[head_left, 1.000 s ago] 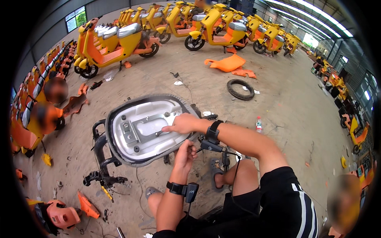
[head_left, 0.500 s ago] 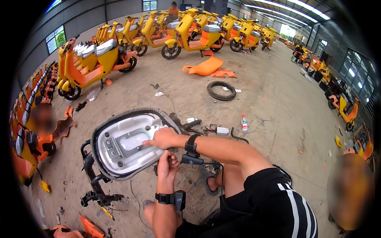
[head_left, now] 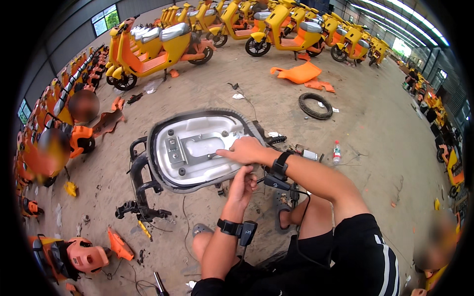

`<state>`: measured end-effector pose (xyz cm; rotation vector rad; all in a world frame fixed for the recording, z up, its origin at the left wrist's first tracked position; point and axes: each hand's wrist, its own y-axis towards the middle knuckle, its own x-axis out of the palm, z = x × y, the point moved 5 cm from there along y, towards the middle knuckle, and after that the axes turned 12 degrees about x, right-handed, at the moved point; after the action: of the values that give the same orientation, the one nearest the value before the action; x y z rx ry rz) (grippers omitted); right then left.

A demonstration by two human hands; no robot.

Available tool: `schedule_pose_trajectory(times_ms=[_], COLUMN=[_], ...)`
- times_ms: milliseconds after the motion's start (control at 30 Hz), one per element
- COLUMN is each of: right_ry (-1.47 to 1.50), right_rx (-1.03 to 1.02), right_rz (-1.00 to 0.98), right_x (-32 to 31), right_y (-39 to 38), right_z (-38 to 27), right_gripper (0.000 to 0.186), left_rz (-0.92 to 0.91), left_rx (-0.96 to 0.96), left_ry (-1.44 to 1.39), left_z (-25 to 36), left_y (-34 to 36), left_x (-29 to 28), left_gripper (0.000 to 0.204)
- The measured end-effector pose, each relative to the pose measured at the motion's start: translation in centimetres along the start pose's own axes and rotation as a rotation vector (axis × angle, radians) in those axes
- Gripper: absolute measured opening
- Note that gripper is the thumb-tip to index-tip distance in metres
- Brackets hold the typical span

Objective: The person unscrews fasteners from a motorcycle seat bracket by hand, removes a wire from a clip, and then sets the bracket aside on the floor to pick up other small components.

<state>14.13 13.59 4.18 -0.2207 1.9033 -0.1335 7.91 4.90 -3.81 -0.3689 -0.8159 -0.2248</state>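
An upturned scooter seat (head_left: 197, 170) shows its pale underside and dark padded rim, resting over a black tubular frame (head_left: 141, 187). Bolted to that underside is a grey metal bracket (head_left: 190, 154). My right hand (head_left: 245, 149) lies on the seat's near right part, fingers curled, with one digit reaching to the bracket's edge; whatever it pinches is hidden. Just below the rim, my left hand (head_left: 241, 186) is closed with its fingers bent, and I cannot make out what is in it. Both wrists wear black straps with small boxes.
Rows of yellow scooters (head_left: 163, 49) stand beyond. A tyre (head_left: 316, 106), an orange body panel (head_left: 298, 72) and a plastic bottle (head_left: 336, 152) lie on the floor ahead. Orange scooter parts (head_left: 84, 255) sit at lower left. Loose cables trail near my feet.
My view has turned left, so the whole scene sits further right and higher. Both hands keep about the same places against the seat, the left slightly more opened toward view.
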Motion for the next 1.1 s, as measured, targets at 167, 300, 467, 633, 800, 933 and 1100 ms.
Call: schedule_pose_trajectory(times_ms=[167,300,467,633,800,933,1100], right_ry=[0.013,0.388,0.184,0.052,-0.116,-0.242,-0.232], right_rx=[0.003,0.120,0.256,0.288,0.223,0.135,0.215], right_rz=[-0.022,0.060,0.120,0.112,0.084,0.060,-0.042], right_x=[-1.0,-3.3,-5.1,-5.0,-3.8,-3.2,-2.9], right_y=[0.3,1.3,2.6,1.8,3.8,4.3,3.7], right_z=[0.4,3.0,8.5,8.1,8.0,8.0,6.7], right_gripper=[0.079,0.073,0.069,0.068,0.068,0.064,0.063], left_rz=[-0.029,0.040,0.050,0.052,0.030,0.049,0.053], left_rx=[0.018,0.059,0.073,0.030,0.026,0.038,0.048], left_ry=[-0.003,0.018,0.083,0.114,0.133,0.101,0.125], left_z=[-0.2,-0.3,0.1,-0.3,-0.4,-0.4,-0.2], left_y=[-0.4,-0.4,-0.8,-0.7,-0.5,-0.8,-0.8], left_x=[0.6,0.2,1.4,0.6,0.0,0.6,0.2], left_gripper=[0.018,0.017,0.018,0.019,0.020,0.017,0.017])
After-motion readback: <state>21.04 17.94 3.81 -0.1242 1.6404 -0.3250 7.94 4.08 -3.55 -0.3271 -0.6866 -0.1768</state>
